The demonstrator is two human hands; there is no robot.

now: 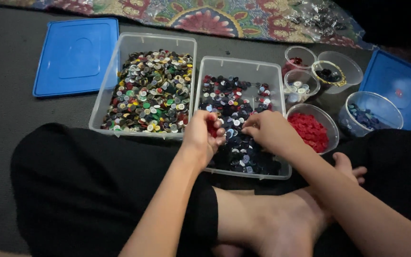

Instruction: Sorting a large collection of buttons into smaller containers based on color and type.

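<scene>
Holding a few red buttons (212, 127) in curled fingers, the left hand (201, 135) hovers at the near-left edge of the right-hand clear bin (241, 64), cupped so the pieces stay gathered. The right hand (269, 131) rests on the dark buttons (234, 102) in that same bin, fingertips pinched down among them; whether it has one I cannot tell. At three o'clock from the hands sits a round tub of red buttons (309, 131), close enough to reach. At ten o'clock the second bin (120, 62) brims with mixed colours. Smaller tubs cluster at one to two o'clock, one holding blue buttons (363, 116). Blue lids lie aside, one at ten o'clock (76, 56), one at two (407, 88). The person sits cross-legged on the dark floor (5, 109), the bins drawn up to the knees.
</scene>
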